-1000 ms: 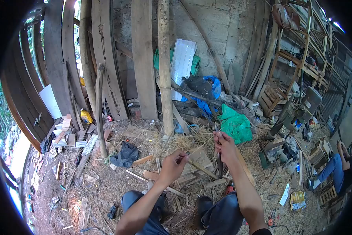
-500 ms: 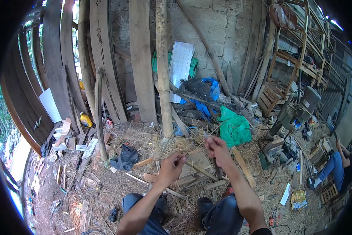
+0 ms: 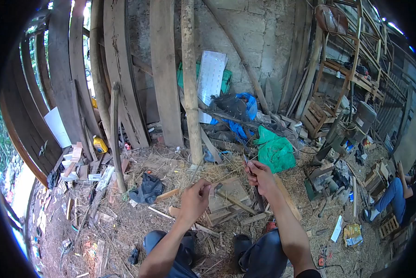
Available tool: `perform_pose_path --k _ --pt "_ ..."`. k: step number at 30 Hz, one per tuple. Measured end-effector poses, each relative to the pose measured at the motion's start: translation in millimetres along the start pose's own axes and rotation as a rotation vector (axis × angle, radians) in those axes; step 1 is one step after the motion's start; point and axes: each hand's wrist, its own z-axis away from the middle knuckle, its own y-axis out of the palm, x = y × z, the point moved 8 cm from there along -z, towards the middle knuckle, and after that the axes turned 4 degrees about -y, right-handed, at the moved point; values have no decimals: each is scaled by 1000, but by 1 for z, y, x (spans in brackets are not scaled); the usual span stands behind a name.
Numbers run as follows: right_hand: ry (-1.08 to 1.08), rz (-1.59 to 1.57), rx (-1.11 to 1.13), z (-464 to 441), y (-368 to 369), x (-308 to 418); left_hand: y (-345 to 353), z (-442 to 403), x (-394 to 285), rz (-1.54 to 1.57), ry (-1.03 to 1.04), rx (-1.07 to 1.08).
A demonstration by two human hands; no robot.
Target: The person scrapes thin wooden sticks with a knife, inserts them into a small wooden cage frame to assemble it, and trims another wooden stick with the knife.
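Note:
My left hand [image 3: 195, 200] is raised over the littered ground, its thumb and fingers pinched together; whatever is between them is too small to make out. To its right, my right hand [image 3: 260, 178] is closed around a knife [image 3: 246, 160]. The narrow blade points up past the thumb, and a dark handle end shows below the fist. The two hands are apart. Below and between them, a wooden stick [image 3: 238, 202] with a small grey piece at its upper end lies across flat boards [image 3: 233, 191].
A black plastic bag [image 3: 147, 188] lies left, a green sack [image 3: 276, 150] ahead right. A wooden post [image 3: 189, 83] stands in front. Wood scraps and straw cover the floor around my knees. Another person [image 3: 395, 194] sits at far right.
My left hand has moved slightly left and turned, uncovering the grey piece on the stick. The right hand has tilted a little, showing more of the knife. The view has shifted slightly.

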Motion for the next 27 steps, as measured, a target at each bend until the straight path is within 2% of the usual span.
perform_pose_path --k 2,8,14,18,20,23,25,27 --pt "10 30 -20 2 -2 1 -2 -1 -3 23 62 -38" --pt "-15 63 -60 -1 -9 6 9 -2 -3 68 -54 128" --pt "-29 125 -79 -2 -13 10 11 -1 -5 104 -33 151" --pt "-52 219 -112 -7 -20 7 9 0 -12 -14 -24 136" --pt "-65 266 -134 -8 -21 8 6 1 -21 -92 118 40" --pt "-42 219 -63 -3 -14 2 6 2 -22 -144 159 14" --pt "63 317 15 4 5 -17 8 2 -20 -143 173 14" --pt "41 272 12 1 2 -15 7 3 -21 -144 181 22"
